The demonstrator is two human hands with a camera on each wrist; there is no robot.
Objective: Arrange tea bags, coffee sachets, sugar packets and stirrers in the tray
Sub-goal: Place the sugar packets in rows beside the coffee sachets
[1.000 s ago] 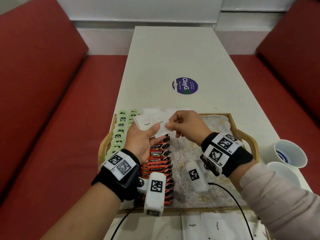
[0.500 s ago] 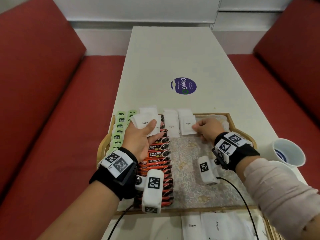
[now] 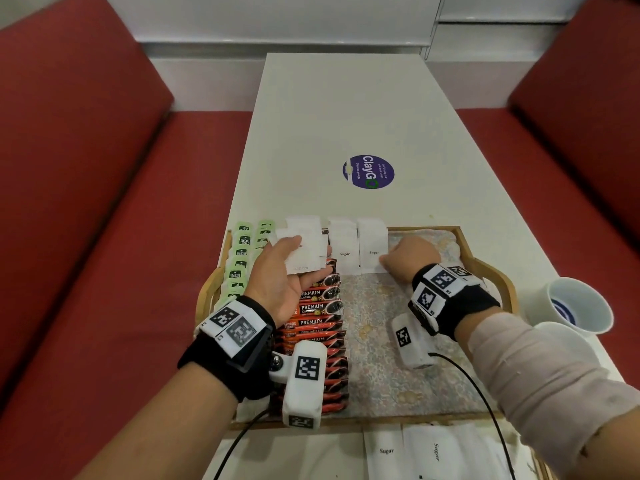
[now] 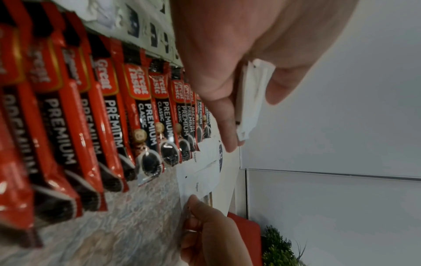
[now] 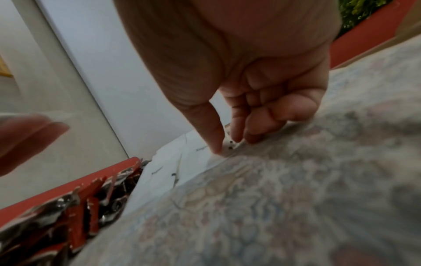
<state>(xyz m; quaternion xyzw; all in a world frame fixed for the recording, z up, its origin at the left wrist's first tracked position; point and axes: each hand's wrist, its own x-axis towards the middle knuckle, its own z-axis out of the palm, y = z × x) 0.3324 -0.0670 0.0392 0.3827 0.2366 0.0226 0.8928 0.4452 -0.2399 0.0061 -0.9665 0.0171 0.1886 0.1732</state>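
A wooden tray (image 3: 498, 275) lined with floral cloth holds a column of green tea bags (image 3: 239, 265), a column of red coffee sachets (image 3: 311, 327) and white sugar packets along its far edge. My left hand (image 3: 306, 249) hovers over the sachets, palm up, gripping a small stack of sugar packets (image 3: 304, 263) between thumb and fingers; the stack (image 4: 249, 93) shows edge-on in the left wrist view. My right hand (image 3: 388, 263) is down on the cloth. Its thumb and curled fingers pinch the near corner of the rightmost laid sugar packet (image 3: 373, 252), seen close at the packet (image 5: 200, 153).
Two white paper cups (image 3: 578, 306) stand on the table right of the tray. More sugar packets (image 3: 386, 450) lie on the table at the near edge. A purple sticker (image 3: 369, 171) marks the table further out. Red benches (image 3: 86, 202) flank both sides.
My right hand drew a sugar packet from the left hand's stack, carried it right and laid it in the tray beside the others. The left hand stayed roughly in place.
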